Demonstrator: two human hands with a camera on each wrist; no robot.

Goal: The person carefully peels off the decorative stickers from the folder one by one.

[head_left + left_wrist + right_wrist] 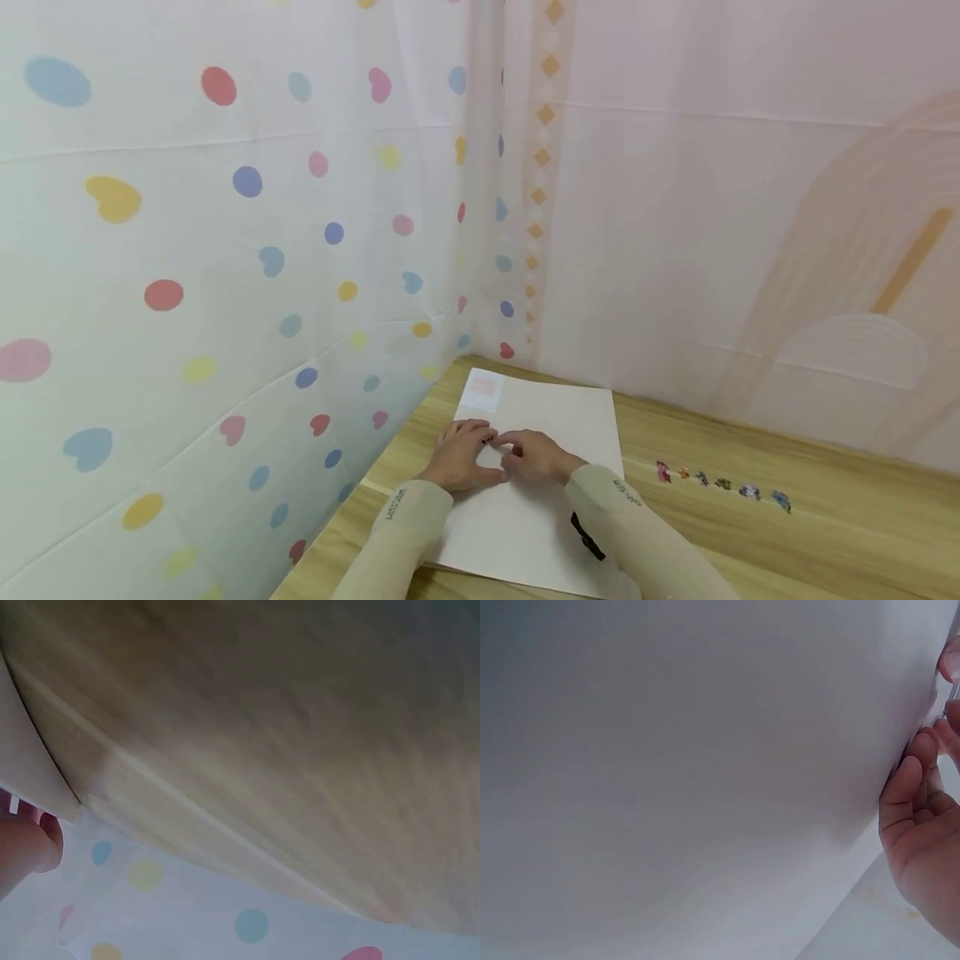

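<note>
A large white sheet of board or paper (555, 517) lies on the wooden table, with a small dark piece (487, 440) on its upper left part. My left hand (459, 460) rests on the sheet, its fingers beside the piece and its thumb stretched to the right. From the right, my right hand (538, 457) reaches in with its index finger straight at the piece and the other fingers bent. The hands partly cover the piece, so its shape cannot be told. In the right wrist view the right hand (926, 840) touches the white surface; the left hand (26, 844) shows at the left wrist view's edge.
A small card with a pinkish picture (483, 387) lies at the sheet's top left corner. Right of the sheet, several small colourful pieces (722, 483) form a row on the wooden table (825, 550). A dotted curtain (225, 350) hangs at the left, a pale one (675, 250) behind.
</note>
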